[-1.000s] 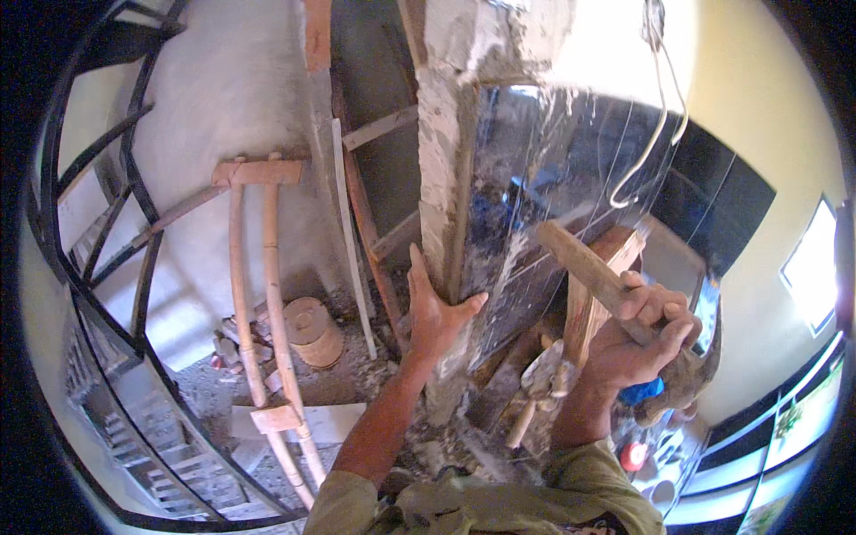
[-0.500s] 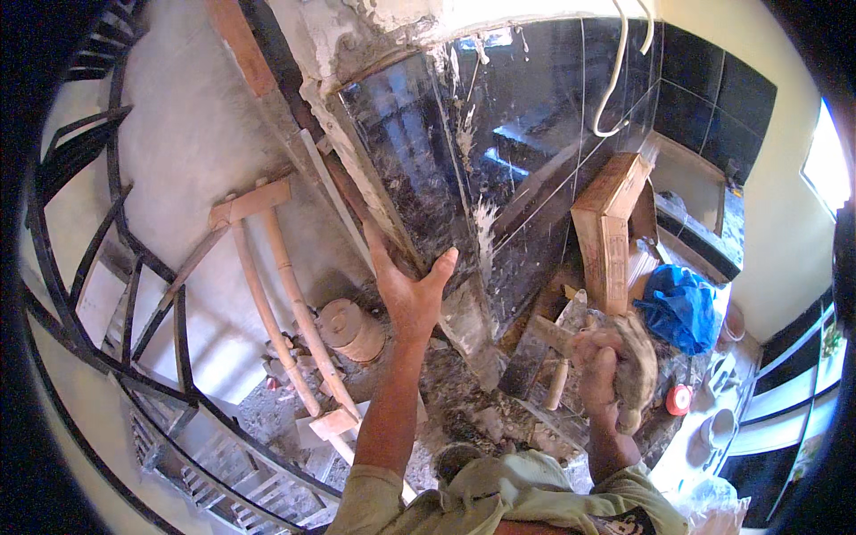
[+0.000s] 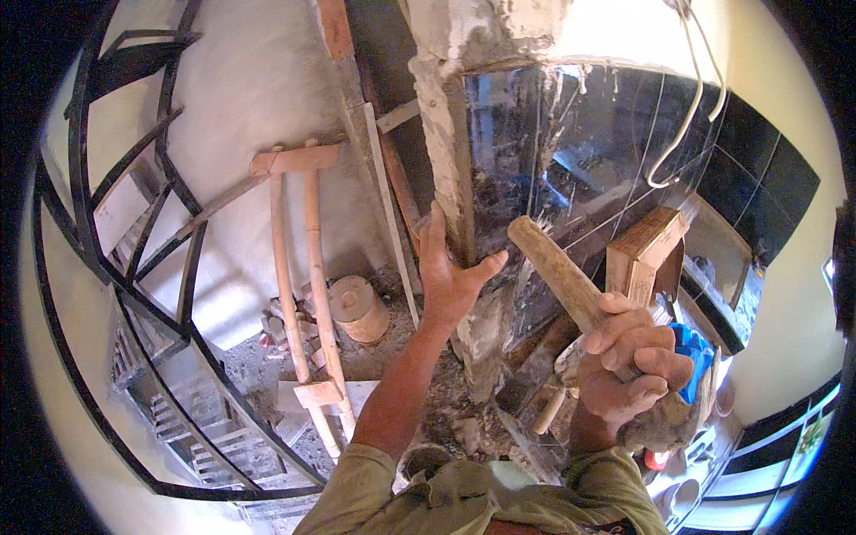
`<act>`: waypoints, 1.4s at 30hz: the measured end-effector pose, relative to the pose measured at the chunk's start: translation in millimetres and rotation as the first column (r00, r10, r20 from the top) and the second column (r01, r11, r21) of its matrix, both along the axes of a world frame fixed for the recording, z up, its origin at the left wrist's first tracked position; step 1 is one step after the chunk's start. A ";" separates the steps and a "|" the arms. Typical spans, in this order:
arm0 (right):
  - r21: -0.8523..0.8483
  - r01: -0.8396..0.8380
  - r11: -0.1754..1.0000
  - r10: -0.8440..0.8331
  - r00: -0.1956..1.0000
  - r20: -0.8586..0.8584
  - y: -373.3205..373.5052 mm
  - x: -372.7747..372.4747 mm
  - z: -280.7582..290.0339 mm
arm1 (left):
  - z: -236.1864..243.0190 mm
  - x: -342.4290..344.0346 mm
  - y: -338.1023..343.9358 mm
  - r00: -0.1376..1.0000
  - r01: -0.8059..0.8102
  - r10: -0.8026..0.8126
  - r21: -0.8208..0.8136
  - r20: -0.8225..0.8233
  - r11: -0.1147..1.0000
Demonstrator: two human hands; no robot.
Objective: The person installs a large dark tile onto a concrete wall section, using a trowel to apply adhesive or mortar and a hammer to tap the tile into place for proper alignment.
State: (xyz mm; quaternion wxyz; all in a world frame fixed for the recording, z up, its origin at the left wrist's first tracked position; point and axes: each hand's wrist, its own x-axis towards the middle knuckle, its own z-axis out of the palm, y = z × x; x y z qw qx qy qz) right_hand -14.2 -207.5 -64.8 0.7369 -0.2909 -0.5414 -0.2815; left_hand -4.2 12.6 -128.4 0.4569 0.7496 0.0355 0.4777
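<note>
My left hand (image 3: 455, 283) rests against the rough wall corner (image 3: 443, 169), fingers stretched along its edge and thumb spread toward the glossy black tile (image 3: 501, 147). In my right hand (image 3: 629, 366) is a dusty mallet (image 3: 555, 267), gripped close to its head. Its thick wooden handle points up and left toward the tile, with its end in front of the tiled wall. The mallet's head is partly hidden behind and below my hand. Beneath, a trowel's wooden handle (image 3: 550, 411) shows over a dark, mortar-smeared surface.
A cardboard box (image 3: 635, 259) and a blue plastic bag (image 3: 695, 352) lie to the right. A bamboo frame (image 3: 319, 294) leans on the left wall beside a round clay-coloured block (image 3: 358, 310). Black metal railing (image 3: 187, 334) curves along the left. A white cable (image 3: 682, 147) hangs from above.
My right hand has raised and turned the mallet, so its handle now points up toward the tile. The view has shifted; my left hand stays at the wall corner.
</note>
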 end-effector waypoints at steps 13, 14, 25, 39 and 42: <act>-0.080 0.177 0.981 -0.184 0.978 -0.095 23.4 13.7 1.4 | 5.3 0.6 -2.6 0.999 -0.027 0.028 -0.025 0.041 0.999; 0.022 0.170 0.985 -0.166 0.980 -0.112 14.5 13.4 -0.5 | 13.8 -2.0 -6.6 0.999 -0.025 0.025 0.002 0.029 1.000; -0.671 0.623 0.401 -0.882 0.460 -0.100 -113.5 24.7 -160.9 | -38.3 0.5 -15.4 0.998 0.014 -0.018 -0.067 -0.055 0.998; -0.942 -0.317 0.113 -0.904 0.361 -0.230 -139.1 -9.1 -237.2 | -58.0 -18.7 12.3 0.929 0.362 -0.371 -0.193 -0.012 0.912; -0.994 -0.061 -0.086 -0.819 0.573 0.036 -171.8 -4.2 -282.1 | -60.1 -24.3 20.3 0.913 0.408 -0.400 -0.194 0.081 0.892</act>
